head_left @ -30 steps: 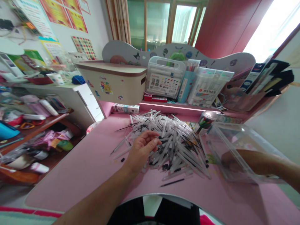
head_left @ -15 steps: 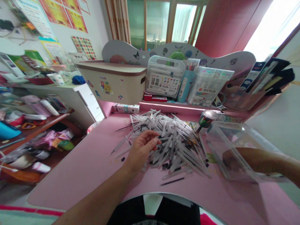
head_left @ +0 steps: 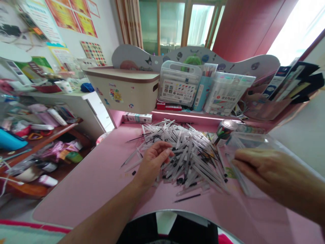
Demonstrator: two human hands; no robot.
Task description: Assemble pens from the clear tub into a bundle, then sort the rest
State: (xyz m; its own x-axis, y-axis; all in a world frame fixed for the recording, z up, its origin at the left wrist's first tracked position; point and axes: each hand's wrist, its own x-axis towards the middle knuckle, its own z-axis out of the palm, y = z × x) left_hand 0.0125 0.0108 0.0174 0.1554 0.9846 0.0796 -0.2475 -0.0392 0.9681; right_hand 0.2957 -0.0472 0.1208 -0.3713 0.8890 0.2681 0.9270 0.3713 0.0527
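Note:
A heap of several clear-barrelled pens (head_left: 188, 152) with black refills lies on the pink desk (head_left: 101, 183). My left hand (head_left: 152, 161) rests on the heap's left side, its fingers curled and thumb close to them; what they pinch is hidden among the pens. My right hand (head_left: 266, 173) hovers over the near rim of a clear plastic box (head_left: 251, 140) to the right of the heap. Its fingers are stretched out flat towards the left and hold nothing. One black refill (head_left: 186, 198) lies alone in front of the heap.
A metal can (head_left: 224, 128) stands between the heap and the box. On the raised back shelf stand a beige bin (head_left: 124, 89), marker cases (head_left: 179, 84) and a rack of books (head_left: 286, 88). A cluttered side shelf (head_left: 38, 135) is at the left.
My right hand has come up out of the clear box and now hovers over its near rim. My left hand has stayed on the pens.

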